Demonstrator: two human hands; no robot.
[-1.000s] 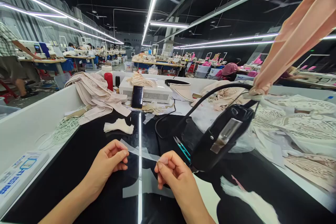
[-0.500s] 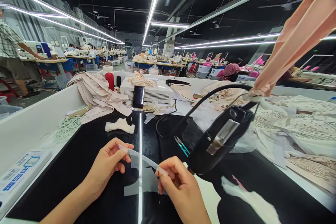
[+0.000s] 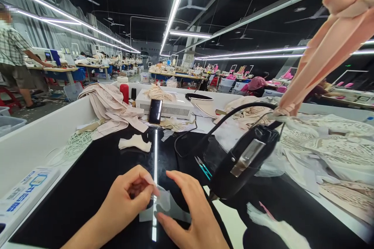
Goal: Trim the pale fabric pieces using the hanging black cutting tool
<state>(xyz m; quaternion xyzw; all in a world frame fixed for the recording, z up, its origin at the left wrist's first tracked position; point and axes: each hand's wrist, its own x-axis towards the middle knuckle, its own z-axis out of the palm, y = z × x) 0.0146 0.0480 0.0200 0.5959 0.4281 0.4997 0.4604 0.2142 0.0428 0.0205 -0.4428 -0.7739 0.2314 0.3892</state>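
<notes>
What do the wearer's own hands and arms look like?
The left grip and right grip are bare hands, no gloves or rings showing. The left forearm shows no sleeve or watch; the frame's bottom edge cuts off the right arm.

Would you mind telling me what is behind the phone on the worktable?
Behind the phone is a white box with a slotted front and pale strips on top. The phone hides part of the box's front.
</notes>
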